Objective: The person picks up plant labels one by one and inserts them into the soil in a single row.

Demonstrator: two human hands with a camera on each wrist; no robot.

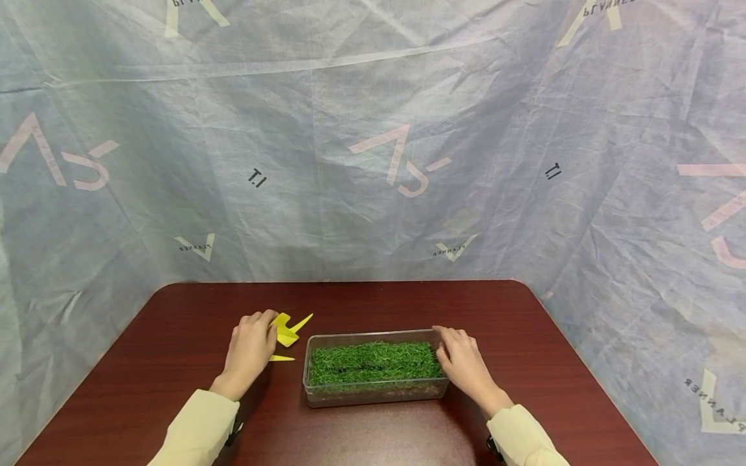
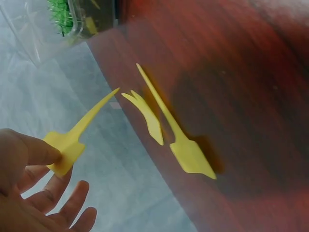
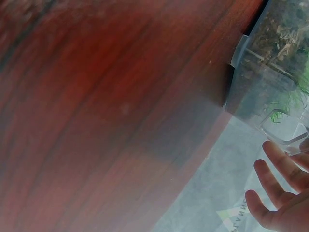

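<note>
My left hand (image 1: 249,346) pinches a yellow plant label (image 2: 70,150) by its broad head between thumb and fingers, its pointed stem sticking out. Below it, two more yellow labels lie on the table: one flat with a long stem (image 2: 186,152), the other seen nearly edge-on (image 2: 148,116). To the right stands a long clear plastic box (image 1: 379,393) filled with green artificial-looking grass (image 1: 375,362). My right hand (image 1: 466,366) holds the box's right end at the rim, thumb and index finger at the edge. Its other fingers spread outside the wall (image 3: 277,188).
The dark red wooden table (image 1: 175,362) has rounded far corners. Grey printed cloth (image 1: 326,162) hangs behind it and along both sides. Brown material (image 3: 277,43) shows through the box wall under the grass.
</note>
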